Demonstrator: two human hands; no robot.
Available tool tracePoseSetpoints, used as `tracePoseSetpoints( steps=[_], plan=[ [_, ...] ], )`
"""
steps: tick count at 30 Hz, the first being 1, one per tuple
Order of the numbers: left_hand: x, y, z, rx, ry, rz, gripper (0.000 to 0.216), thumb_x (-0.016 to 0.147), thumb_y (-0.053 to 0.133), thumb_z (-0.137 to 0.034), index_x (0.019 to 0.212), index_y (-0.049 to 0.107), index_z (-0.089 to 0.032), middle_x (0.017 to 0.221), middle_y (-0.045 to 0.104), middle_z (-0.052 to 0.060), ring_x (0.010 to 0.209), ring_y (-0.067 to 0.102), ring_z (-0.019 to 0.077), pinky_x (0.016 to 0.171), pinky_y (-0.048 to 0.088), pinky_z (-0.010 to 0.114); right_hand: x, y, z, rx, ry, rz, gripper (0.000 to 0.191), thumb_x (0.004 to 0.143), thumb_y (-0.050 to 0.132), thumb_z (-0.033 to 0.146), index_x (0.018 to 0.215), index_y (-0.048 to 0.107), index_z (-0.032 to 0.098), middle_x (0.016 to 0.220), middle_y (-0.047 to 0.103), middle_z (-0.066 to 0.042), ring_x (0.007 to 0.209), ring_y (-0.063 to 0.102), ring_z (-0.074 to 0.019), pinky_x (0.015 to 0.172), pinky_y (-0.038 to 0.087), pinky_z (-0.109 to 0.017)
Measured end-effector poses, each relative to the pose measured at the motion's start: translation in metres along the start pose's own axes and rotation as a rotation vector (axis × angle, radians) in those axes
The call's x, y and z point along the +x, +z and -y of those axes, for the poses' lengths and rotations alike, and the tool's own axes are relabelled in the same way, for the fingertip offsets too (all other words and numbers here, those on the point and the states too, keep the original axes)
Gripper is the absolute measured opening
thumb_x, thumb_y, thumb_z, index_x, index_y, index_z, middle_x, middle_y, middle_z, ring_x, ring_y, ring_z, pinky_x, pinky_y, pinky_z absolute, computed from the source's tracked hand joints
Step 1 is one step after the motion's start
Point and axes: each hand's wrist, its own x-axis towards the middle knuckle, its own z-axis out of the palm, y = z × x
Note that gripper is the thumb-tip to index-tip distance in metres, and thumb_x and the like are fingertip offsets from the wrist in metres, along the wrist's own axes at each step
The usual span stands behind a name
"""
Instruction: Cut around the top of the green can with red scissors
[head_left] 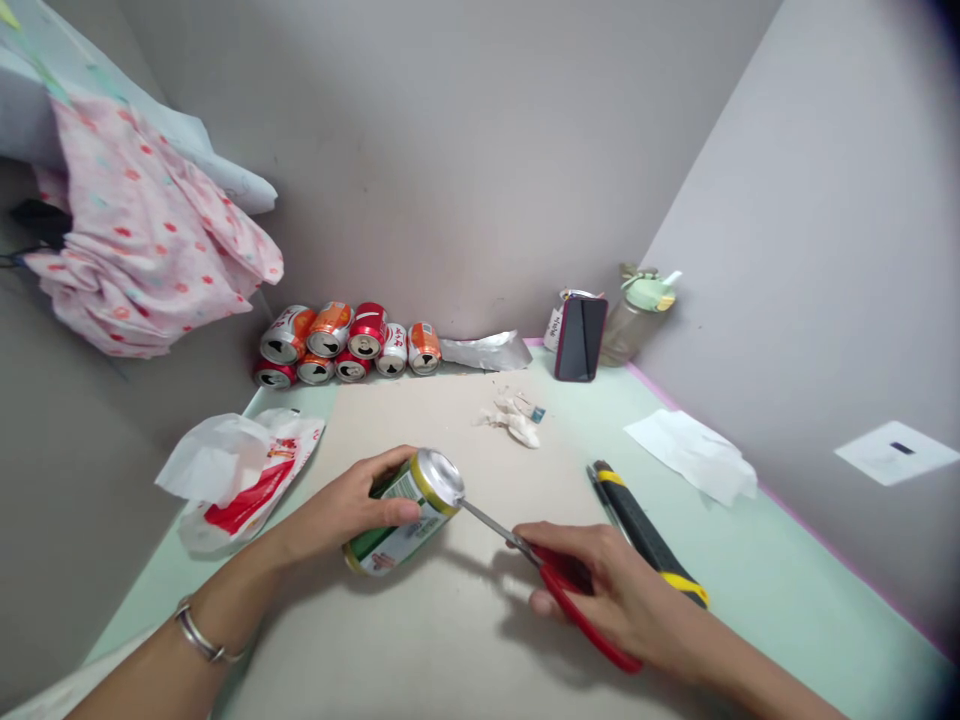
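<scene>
Can (409, 540) tipped in the left hand (360, 510), red scissors (559, 590) held in the right hand (607, 575), tip at the can's rim, gap between hands, black knife (652, 540) close beside right hand, desk (795, 620) edge farther right

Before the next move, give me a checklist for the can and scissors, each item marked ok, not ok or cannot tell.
1. Can held: ok. The left hand grips its side.
2. Scissors held: ok. The right hand has the red handles.
3. Scissors' tip at the can's top end: ok. It appears to meet the edge there; whether it has pierced the metal, cannot tell.
4. Thumb well away from the tip: not ok, I'd say. It lies on the can's side, fairly near.
5. Can upright: not ok. It is tilted.
6. Can drained: cannot tell. Its inside is hidden.
</scene>
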Motion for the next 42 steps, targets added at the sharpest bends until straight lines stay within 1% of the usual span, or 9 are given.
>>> tracePoseSetpoints(
  steps=[4, 14, 16, 18, 20, 22, 28, 34, 42],
  plan=[
    [-0.001, -0.001, 0.005, -0.075, -0.016, 0.037, 0.057, 0.081, 0.072, -0.047, 0.132, 0.06, -0.025, 0.113, 0.07, 0.004, 0.111, 0.061, 0.0291, 0.09, 0.049, 0.033, -0.003, 0.0, 0.003, 0.031, 0.017, 0.019, 0.022, 0.09, 0.068, 0.043, 0.091, 0.062, 0.022, 0.072, 0.043, 0.006, 0.067, 0.036, -0.0121, 0.061, 0.033, -0.021],
    [0.0, -0.001, 0.002, -0.046, -0.006, 0.071, 0.055, 0.08, 0.073, -0.046, 0.129, 0.061, -0.023, 0.114, 0.068, 0.004, 0.111, 0.059, 0.0286, 0.089, 0.048, 0.032, -0.005, 0.0, 0.008, 0.067, 0.087, 0.083, 0.025, 0.092, 0.064, 0.036, 0.077, 0.051, 0.021, 0.066, 0.037, 0.007, 0.063, 0.031, -0.0114, 0.056, 0.029, -0.022],
    [0.001, 0.002, -0.001, 0.019, 0.008, 0.023, 0.053, 0.08, 0.074, -0.046, 0.126, 0.062, -0.022, 0.114, 0.068, 0.004, 0.112, 0.058, 0.0295, 0.092, 0.046, 0.033, -0.005, 0.0, 0.005, 0.026, 0.085, 0.068, 0.026, 0.094, 0.061, 0.037, 0.076, 0.05, 0.021, 0.065, 0.039, 0.007, 0.061, 0.032, -0.0114, 0.055, 0.029, -0.022],
    [0.001, 0.007, -0.005, 0.122, 0.034, -0.095, 0.054, 0.078, 0.077, -0.044, 0.125, 0.061, -0.023, 0.117, 0.066, 0.005, 0.115, 0.057, 0.0299, 0.097, 0.043, 0.035, -0.005, 0.001, 0.001, -0.053, 0.065, 0.023, 0.023, 0.096, 0.056, 0.035, 0.078, 0.052, 0.021, 0.065, 0.044, 0.006, 0.059, 0.034, -0.0117, 0.055, 0.03, -0.023],
    [0.001, 0.013, -0.01, 0.229, 0.053, -0.214, 0.055, 0.078, 0.079, -0.041, 0.126, 0.059, -0.024, 0.121, 0.064, 0.006, 0.117, 0.056, 0.0294, 0.101, 0.04, 0.037, -0.004, 0.002, -0.005, -0.147, 0.039, -0.012, 0.015, 0.095, 0.052, 0.025, 0.082, 0.055, 0.022, 0.067, 0.051, 0.004, 0.058, 0.038, -0.0123, 0.056, 0.032, -0.024],
    [0.001, 0.016, -0.013, 0.287, 0.048, -0.262, 0.055, 0.078, 0.078, -0.041, 0.126, 0.057, -0.024, 0.122, 0.063, 0.007, 0.117, 0.056, 0.0293, 0.103, 0.04, 0.038, -0.003, 0.003, -0.009, -0.209, 0.019, -0.029, 0.011, 0.092, 0.05, 0.018, 0.086, 0.059, 0.021, 0.07, 0.056, 0.003, 0.059, 0.042, -0.0129, 0.058, 0.034, -0.024],
    [0.002, 0.011, -0.006, 0.114, 0.014, -0.163, 0.061, 0.081, 0.075, -0.047, 0.133, 0.052, -0.026, 0.133, 0.062, 0.009, 0.124, 0.054, 0.0319, 0.105, 0.039, 0.04, 0.0, 0.004, -0.009, -0.146, 0.021, -0.057, 0.024, 0.095, 0.057, 0.043, 0.088, 0.063, 0.021, 0.066, 0.051, 0.004, 0.059, 0.039, -0.0131, 0.057, 0.035, -0.023],
    [0.001, 0.01, -0.003, 0.009, 0.055, -0.053, 0.059, 0.081, 0.074, -0.047, 0.131, 0.054, -0.024, 0.12, 0.065, 0.007, 0.112, 0.058, 0.0292, 0.094, 0.044, 0.034, -0.003, 0.001, -0.004, -0.066, 0.007, -0.022, 0.024, 0.092, 0.064, 0.044, 0.101, 0.067, 0.022, 0.075, 0.054, 0.004, 0.066, 0.042, -0.0133, 0.063, 0.037, -0.022],
    [0.0, 0.009, -0.01, 0.086, 0.036, -0.023, 0.054, 0.08, 0.074, -0.045, 0.127, 0.057, -0.026, 0.123, 0.061, 0.004, 0.115, 0.054, 0.0285, 0.094, 0.042, 0.032, -0.002, 0.004, 0.0, -0.035, 0.029, 0.02, 0.016, 0.091, 0.067, 0.037, 0.089, 0.062, 0.022, 0.071, 0.048, 0.006, 0.065, 0.038, -0.012, 0.06, 0.034, -0.02]
  ],
)
